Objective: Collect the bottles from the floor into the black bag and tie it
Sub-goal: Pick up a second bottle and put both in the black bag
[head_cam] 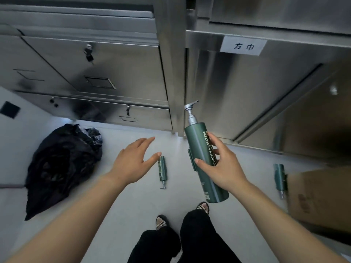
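Observation:
My right hand [221,166] grips a tall green pump bottle [199,147] around its middle and holds it upright in the air, silver pump on top. My left hand [133,160] hovers open with spread fingers, holding nothing. Below and beyond it, a second green bottle [162,170] lies on the pale floor. A third green bottle [279,178] lies on the floor at the right, against a cardboard box. The black bag [62,164] sits crumpled on the floor at the left, its mouth loosely bunched.
Stainless steel cabinets [114,73] with locks and a labelled door [245,46] line the far side. A cardboard box [319,196] stands on the floor at the right. My feet in sandals [203,206] and black trousers are at the bottom centre.

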Demonstrator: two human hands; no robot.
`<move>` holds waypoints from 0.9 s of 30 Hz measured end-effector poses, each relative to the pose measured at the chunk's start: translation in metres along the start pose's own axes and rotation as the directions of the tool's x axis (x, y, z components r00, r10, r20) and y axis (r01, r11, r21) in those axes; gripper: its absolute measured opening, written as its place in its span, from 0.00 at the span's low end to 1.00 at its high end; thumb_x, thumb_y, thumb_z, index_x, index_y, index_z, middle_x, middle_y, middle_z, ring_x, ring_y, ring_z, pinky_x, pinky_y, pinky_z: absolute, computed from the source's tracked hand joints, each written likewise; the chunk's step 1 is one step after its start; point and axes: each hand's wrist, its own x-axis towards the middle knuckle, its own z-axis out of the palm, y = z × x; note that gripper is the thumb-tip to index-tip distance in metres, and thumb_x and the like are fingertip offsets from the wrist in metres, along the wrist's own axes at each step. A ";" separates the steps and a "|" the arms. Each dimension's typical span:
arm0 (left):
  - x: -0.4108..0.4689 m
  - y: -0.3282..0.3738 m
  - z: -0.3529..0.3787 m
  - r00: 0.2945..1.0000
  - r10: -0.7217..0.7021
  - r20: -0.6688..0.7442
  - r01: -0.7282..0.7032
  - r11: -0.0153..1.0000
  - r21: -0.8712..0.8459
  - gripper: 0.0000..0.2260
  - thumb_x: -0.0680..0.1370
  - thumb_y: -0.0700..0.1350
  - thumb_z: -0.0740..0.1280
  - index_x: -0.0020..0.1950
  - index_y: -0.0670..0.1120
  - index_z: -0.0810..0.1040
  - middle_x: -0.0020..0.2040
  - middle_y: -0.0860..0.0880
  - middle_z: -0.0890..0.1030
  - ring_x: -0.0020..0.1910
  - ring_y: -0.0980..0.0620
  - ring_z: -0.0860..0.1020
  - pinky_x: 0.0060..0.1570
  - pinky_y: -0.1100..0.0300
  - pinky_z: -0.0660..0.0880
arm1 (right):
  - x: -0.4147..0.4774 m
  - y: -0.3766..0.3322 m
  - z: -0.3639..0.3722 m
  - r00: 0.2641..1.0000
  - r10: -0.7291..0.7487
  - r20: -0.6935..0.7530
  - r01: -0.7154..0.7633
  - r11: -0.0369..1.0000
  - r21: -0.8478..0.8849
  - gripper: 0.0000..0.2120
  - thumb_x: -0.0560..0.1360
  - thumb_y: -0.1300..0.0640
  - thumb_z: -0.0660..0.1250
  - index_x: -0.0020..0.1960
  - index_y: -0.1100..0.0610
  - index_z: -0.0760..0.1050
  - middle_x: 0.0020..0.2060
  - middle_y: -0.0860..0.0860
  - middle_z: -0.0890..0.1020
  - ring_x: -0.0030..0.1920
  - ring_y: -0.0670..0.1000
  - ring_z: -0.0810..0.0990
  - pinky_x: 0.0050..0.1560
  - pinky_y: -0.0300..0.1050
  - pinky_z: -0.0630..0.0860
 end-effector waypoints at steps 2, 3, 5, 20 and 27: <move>0.014 -0.011 0.006 1.000 -0.016 0.013 0.015 1.000 0.007 0.26 0.78 0.61 0.55 0.74 0.55 0.58 0.74 0.50 0.63 0.66 0.47 0.70 0.65 0.46 0.66 | 0.019 0.005 0.012 0.999 -0.006 0.033 0.006 1.000 -0.002 0.38 0.66 0.45 0.71 0.71 0.38 0.57 0.63 0.42 0.72 0.59 0.43 0.72 0.57 0.39 0.69; 0.019 -0.017 0.008 1.000 -0.015 0.022 0.014 1.000 0.019 0.27 0.78 0.61 0.55 0.74 0.55 0.58 0.74 0.50 0.63 0.65 0.46 0.71 0.66 0.46 0.66 | 0.026 0.007 0.020 0.999 -0.008 0.051 0.008 1.000 -0.003 0.38 0.67 0.46 0.72 0.71 0.39 0.57 0.64 0.42 0.72 0.59 0.43 0.72 0.57 0.39 0.68; 0.028 -0.029 0.013 0.999 -0.006 0.042 0.004 0.999 0.033 0.27 0.77 0.62 0.55 0.74 0.55 0.58 0.74 0.50 0.64 0.66 0.46 0.70 0.66 0.46 0.65 | 0.037 0.012 0.035 0.997 -0.002 0.082 0.003 1.000 -0.014 0.38 0.67 0.47 0.72 0.72 0.40 0.57 0.65 0.43 0.71 0.60 0.42 0.70 0.58 0.38 0.67; 0.172 -0.189 0.202 0.976 0.064 0.208 -0.074 0.996 0.040 0.27 0.78 0.62 0.54 0.75 0.56 0.57 0.75 0.50 0.62 0.65 0.47 0.71 0.67 0.49 0.65 | 0.133 0.190 0.225 0.981 0.193 -0.011 -0.193 0.981 0.034 0.37 0.67 0.47 0.72 0.70 0.37 0.57 0.55 0.38 0.70 0.51 0.38 0.72 0.50 0.33 0.67; 0.272 -0.276 0.390 0.973 -0.016 0.229 0.064 0.977 -0.205 0.27 0.76 0.65 0.55 0.74 0.60 0.57 0.75 0.51 0.61 0.69 0.48 0.67 0.66 0.50 0.66 | 0.189 0.358 0.346 0.961 0.272 -0.042 -0.271 0.962 0.027 0.36 0.68 0.49 0.73 0.70 0.39 0.59 0.53 0.37 0.72 0.49 0.38 0.75 0.48 0.34 0.69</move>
